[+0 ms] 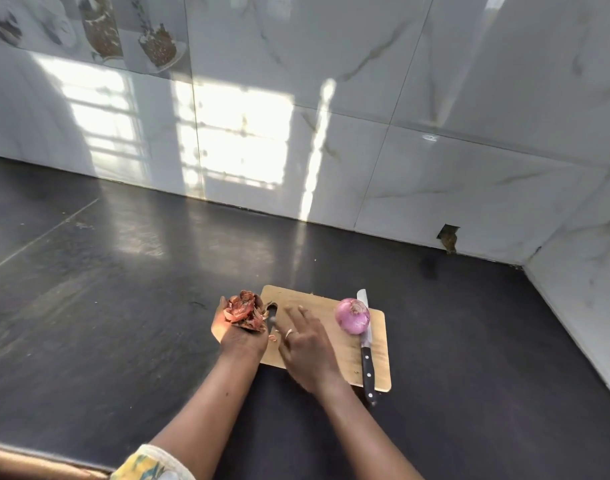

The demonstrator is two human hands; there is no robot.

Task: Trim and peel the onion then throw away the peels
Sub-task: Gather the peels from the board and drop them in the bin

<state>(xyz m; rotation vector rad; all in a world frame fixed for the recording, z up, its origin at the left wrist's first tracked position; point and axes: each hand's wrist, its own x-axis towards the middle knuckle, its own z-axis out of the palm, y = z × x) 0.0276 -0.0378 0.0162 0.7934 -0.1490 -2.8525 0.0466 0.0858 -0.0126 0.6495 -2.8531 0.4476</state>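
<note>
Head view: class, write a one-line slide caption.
Left hand holds onion peels while right hand lies flat on the cutting board, peeled onion beside the knife.

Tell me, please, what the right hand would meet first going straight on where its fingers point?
The way looks free: the right hand points past the cutting board, right of the peels, over counter; probably the wall comes first.
</note>
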